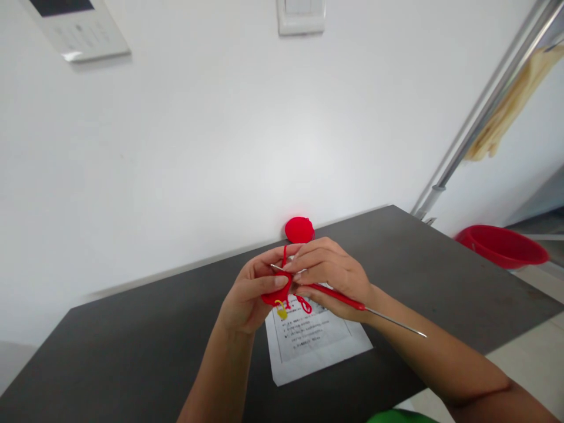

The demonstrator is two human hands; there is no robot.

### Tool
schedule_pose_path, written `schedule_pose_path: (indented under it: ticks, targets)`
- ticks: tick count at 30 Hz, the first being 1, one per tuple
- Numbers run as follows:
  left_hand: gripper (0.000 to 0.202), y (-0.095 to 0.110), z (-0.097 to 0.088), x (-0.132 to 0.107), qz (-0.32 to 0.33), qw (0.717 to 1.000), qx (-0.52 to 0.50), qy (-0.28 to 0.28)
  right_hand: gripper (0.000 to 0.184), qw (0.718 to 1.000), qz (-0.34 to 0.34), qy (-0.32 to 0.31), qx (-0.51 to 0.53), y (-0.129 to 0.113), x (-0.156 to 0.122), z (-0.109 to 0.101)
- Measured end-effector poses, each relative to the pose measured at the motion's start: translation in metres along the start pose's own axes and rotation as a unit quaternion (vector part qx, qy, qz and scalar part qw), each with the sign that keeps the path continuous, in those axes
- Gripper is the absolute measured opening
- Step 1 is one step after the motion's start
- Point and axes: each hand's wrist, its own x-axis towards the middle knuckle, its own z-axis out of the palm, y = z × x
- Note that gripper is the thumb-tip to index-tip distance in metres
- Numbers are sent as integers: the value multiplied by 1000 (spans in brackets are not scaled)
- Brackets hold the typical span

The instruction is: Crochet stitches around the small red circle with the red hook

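Observation:
Between thumb and fingers, my left hand (247, 292) pinches a small piece of red crochet work (274, 298). A yellow stitch marker (282, 311) hangs from its lower edge, with a red yarn loop beside it. My right hand (335, 273) is closed around a double-ended crochet hook (337, 295) with a red grip. One metal tip lies at the top of the crochet work; the other sticks out past my right wrist. A strand of red yarn runs up over my left forefinger. Behind my hands, a ball of red yarn (299, 230) rests against the wall.
Under my hands, a printed sheet (317, 346) lies on the dark table (145, 341). The white wall (211, 135) borders the table's far edge. To the right, a red basin (502, 247) stands below table level, and yellowish gloves (506, 111) hang near a metal pole (489, 106).

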Motion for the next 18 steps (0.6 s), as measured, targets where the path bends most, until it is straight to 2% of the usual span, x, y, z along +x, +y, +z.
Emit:
schedule_pose_path:
  ticks: [4, 7, 11, 14, 18]
  targets:
    - [40, 4, 0, -3, 32, 999, -36, 5, 9, 1000, -1, 7, 2, -5, 0, -4]
    - [39, 5, 2, -4, 51, 997, -50, -3, 11, 998, 35, 10, 47, -8, 1, -7]
    - [33, 6, 6, -6, 45, 998, -51, -6, 8, 991, 72, 19, 112, -9, 0, -8]
    - [31, 8, 6, -8, 31, 998, -48, -4, 6, 978, 107, 36, 177, -9, -1, -7]
    - [27, 10, 3, -9, 34, 999, -24, 5, 8, 947, 164, 68, 268, -10, -3, -5]
